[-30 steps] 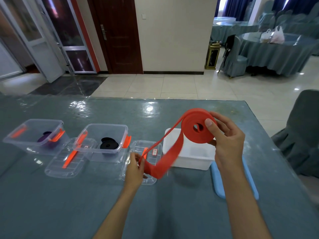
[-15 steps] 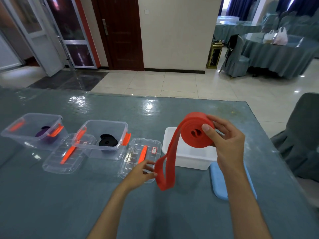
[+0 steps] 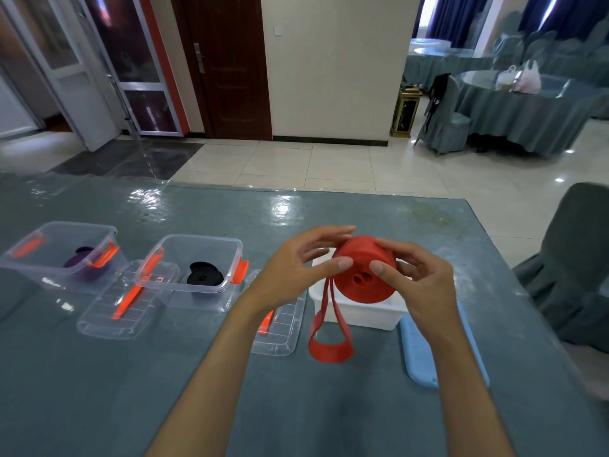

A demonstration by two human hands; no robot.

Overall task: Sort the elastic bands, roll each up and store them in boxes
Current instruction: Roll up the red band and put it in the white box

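Note:
Both hands hold a mostly rolled red elastic band [image 3: 362,275] above the white box [image 3: 356,311]. My right hand [image 3: 418,285] grips the roll from the right, thumb on its face. My left hand [image 3: 296,272] pinches it from the left, thumb on the face and fingers over the top. A short loose loop of the band hangs down to the table. A clear box [image 3: 204,249] holds a rolled black band [image 3: 204,277]. Another clear box [image 3: 66,235] at the far left holds a rolled purple band [image 3: 84,267].
Two clear lids with orange clips lie on the grey-blue table: one lid [image 3: 108,311] in front of the clear boxes, another lid [image 3: 280,334] under my left wrist. A light blue lid [image 3: 418,354] lies right of the white box. A covered chair [image 3: 573,268] stands at the right.
My left hand let go of the hanging band and rose to the roll. More band has been wound on, so the hanging loop is shorter. The roll sank a little toward the white box.

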